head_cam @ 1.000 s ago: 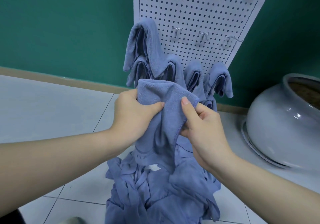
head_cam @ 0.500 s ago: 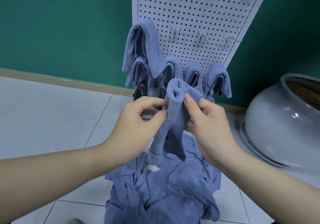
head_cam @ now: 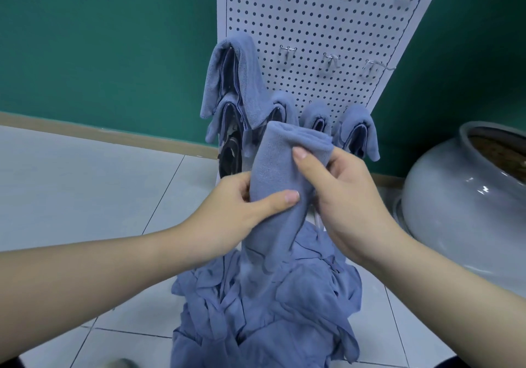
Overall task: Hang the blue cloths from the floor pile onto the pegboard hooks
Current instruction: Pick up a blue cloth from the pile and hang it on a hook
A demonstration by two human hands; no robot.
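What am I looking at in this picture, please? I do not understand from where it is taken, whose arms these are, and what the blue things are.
There is no machine here. A person wears a camera on the head, and it looks forward and down, so you see that person's own two arms. The left hand and the right hand both grip one folded blue cloth, held up in front of the board. Below it, on the tiled floor, lies a pile of blue cloths waiting to be hung. The white board with many holes is a pegboard, standing against a green wall. Several hung cloths already drape from its lower-left part, and some bare metal hooks stick out higher up. At the right stands a large grey ceramic pot.
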